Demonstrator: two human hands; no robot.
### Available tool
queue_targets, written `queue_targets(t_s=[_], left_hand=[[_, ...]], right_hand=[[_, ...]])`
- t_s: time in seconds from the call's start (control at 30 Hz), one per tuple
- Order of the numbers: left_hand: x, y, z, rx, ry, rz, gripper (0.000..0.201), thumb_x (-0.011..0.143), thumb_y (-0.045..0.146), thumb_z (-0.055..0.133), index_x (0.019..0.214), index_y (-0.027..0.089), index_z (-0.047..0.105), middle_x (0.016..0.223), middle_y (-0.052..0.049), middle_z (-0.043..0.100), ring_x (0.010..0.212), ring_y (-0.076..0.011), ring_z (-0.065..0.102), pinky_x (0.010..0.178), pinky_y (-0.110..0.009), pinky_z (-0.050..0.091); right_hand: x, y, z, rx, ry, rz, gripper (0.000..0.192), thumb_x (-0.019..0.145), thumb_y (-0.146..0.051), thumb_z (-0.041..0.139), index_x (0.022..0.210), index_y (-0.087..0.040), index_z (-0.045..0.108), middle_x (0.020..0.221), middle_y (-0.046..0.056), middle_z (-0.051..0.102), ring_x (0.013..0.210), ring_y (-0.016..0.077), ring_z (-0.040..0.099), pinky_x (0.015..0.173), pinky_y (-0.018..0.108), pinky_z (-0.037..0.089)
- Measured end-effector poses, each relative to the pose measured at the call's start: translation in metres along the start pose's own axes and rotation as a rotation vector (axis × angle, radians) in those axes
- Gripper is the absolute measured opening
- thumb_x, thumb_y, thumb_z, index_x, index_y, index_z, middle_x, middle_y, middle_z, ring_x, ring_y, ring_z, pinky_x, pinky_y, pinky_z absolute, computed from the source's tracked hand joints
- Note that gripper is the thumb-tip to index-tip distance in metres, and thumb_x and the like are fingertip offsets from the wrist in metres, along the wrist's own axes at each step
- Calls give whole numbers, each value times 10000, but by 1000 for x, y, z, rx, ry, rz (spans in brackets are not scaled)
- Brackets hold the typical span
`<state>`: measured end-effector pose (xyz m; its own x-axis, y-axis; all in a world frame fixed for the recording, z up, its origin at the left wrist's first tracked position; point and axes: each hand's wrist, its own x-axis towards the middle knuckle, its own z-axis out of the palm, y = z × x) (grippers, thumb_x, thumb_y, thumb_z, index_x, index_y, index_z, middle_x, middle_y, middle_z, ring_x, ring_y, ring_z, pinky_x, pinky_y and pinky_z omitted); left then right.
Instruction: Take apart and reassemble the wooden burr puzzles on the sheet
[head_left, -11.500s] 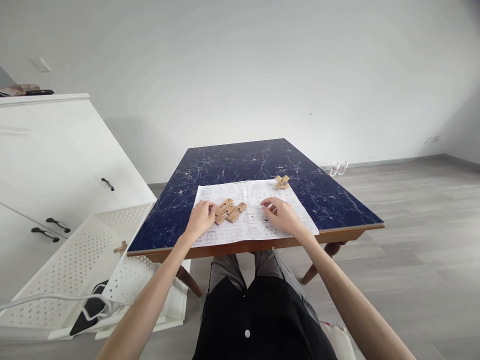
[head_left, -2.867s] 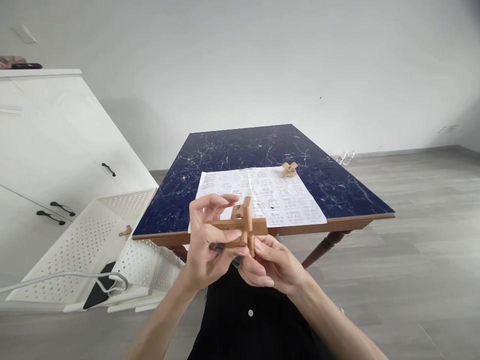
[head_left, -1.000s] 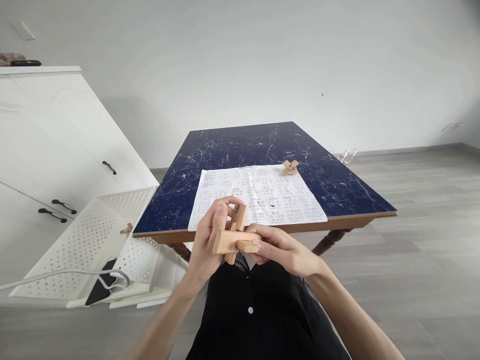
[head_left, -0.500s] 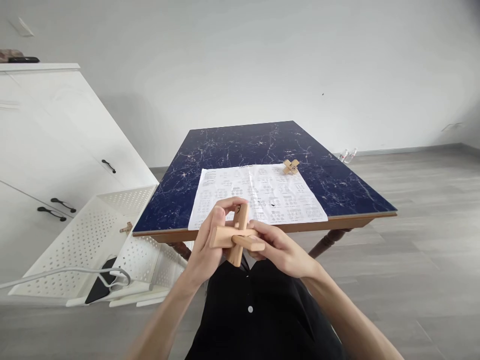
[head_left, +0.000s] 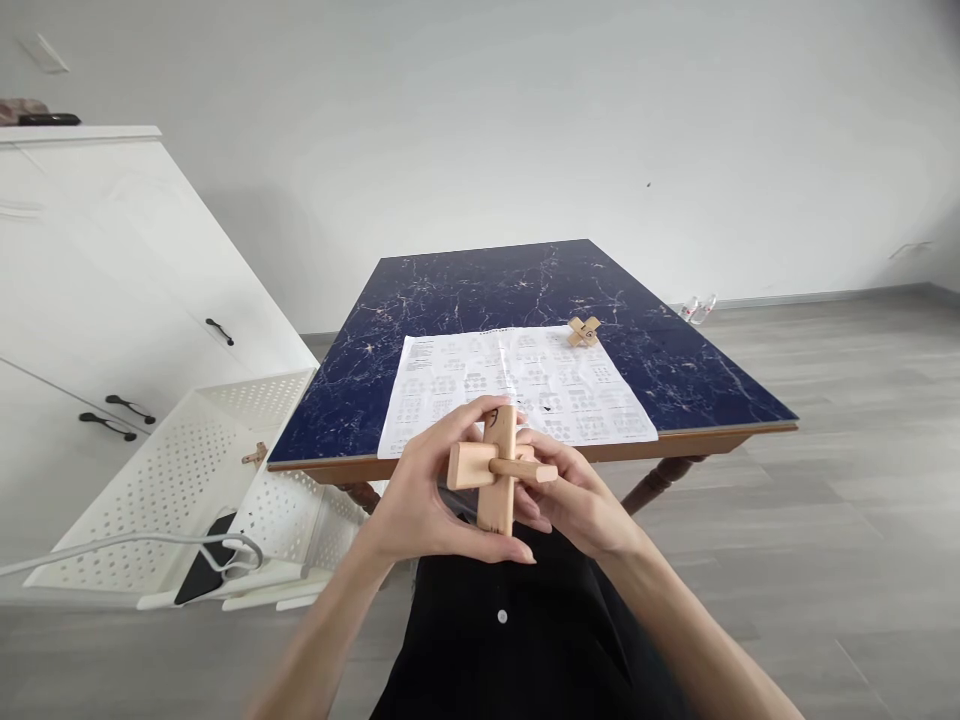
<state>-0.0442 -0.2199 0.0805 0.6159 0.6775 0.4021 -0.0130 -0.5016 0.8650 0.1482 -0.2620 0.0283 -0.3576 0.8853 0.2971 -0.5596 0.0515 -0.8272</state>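
Note:
Between my hands, in front of the table's near edge, is a wooden interlocking puzzle (head_left: 496, 480) made of crossed bars, with dark marks on the upright bar. My left hand (head_left: 420, 490) holds that bar at its two ends, fingers over the top and thumb under the bottom. My right hand (head_left: 577, 490) grips the puzzle from the right, its fingers around the back and side; part of them is hidden behind the bars. Beyond my hands a printed instruction sheet (head_left: 442, 385) lies on the table. A second crossed wooden puzzle (head_left: 583, 332) sits at the sheet's far right corner.
The blue marbled table (head_left: 480, 290) stands before me. At left are a white cabinet (head_left: 112, 280) and a white perforated basket (head_left: 150, 500) with a small wooden piece (head_left: 256, 455) in it. A grey cable (head_left: 135, 541) crosses the basket. Clear bottles (head_left: 699, 308) are on the floor beyond the table.
The puzzle has turned so its marked bar stands upright, and it has shifted slightly right. My left thumb has moved from the near side to beneath the bar.

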Motion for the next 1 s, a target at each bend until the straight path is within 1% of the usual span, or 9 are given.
queue_targets(t_s=[0.17,0.27,0.37,0.5,0.6,0.7,0.83,0.93,1.0], left_hand=[[2,-16,-4,97,61,44,1032,587,519,1031,1502,312,601,1361,-137,696,1145,-355,674,1039,-496,535],[4,-31,-6,104,53,2,1006,747,561,936,1609,336,469,1513,-145,607,1266,-351,634,1074,-477,512],[8,-48,-12,254,103,-49,793,950,490,770,1631,316,402,1518,-152,592,1215,-300,667,1017,-435,531],[13,-71,-30,540,157,-132,460,1024,472,649,1428,260,595,1443,-136,635,1249,-307,645,980,-414,552],[14,-88,-45,644,179,-133,373,1042,456,597,1331,223,633,1366,-125,684,1216,-298,665,1064,-445,513],[14,-102,-53,677,181,-161,344,1041,443,580,1272,199,654,1315,-130,709,1176,-292,677,1080,-456,506],[12,-111,-56,678,185,-185,320,1035,438,585,1219,195,684,1264,-130,736,1163,-300,684,1069,-465,508],[13,-111,-56,674,189,-192,310,1042,430,577,1207,197,696,1268,-123,746,1169,-293,689,1061,-448,513],[13,-111,-55,680,192,-192,294,1039,420,581,1180,196,708,1252,-123,754,1186,-301,683,1072,-453,506]], right_hand=[[2,-4,-2,-45,42,39,266,1066,-457,644,1086,-194,670,661,-45,585,503,95,465,544,251,403],[6,-11,-16,-122,157,30,304,1053,-488,646,1101,-190,681,685,-42,582,512,101,464,539,258,409],[11,-24,-49,-354,335,-54,320,1041,-513,650,1086,-197,679,735,-22,617,567,121,514,559,267,436],[18,-45,-114,-802,633,-140,400,1023,-596,604,986,-199,646,748,6,651,611,150,554,608,294,452],[21,-56,-155,-1119,864,-37,365,1031,-541,550,957,-198,652,760,33,722,614,162,608,662,310,454],[22,-59,-177,-1258,989,43,332,1024,-476,517,901,-199,653,762,60,764,663,194,672,750,331,461],[15,-47,-177,-1259,1014,79,318,987,-482,560,1002,-179,657,807,95,804,708,243,727,801,362,471],[8,-33,-163,-1272,1060,62,357,973,-478,593,1138,-162,613,811,98,808,785,277,750,862,390,468],[6,-24,-149,-1277,1069,34,295,978,-446,590,1116,-186,603,855,93,813,785,266,751,856,383,470]])
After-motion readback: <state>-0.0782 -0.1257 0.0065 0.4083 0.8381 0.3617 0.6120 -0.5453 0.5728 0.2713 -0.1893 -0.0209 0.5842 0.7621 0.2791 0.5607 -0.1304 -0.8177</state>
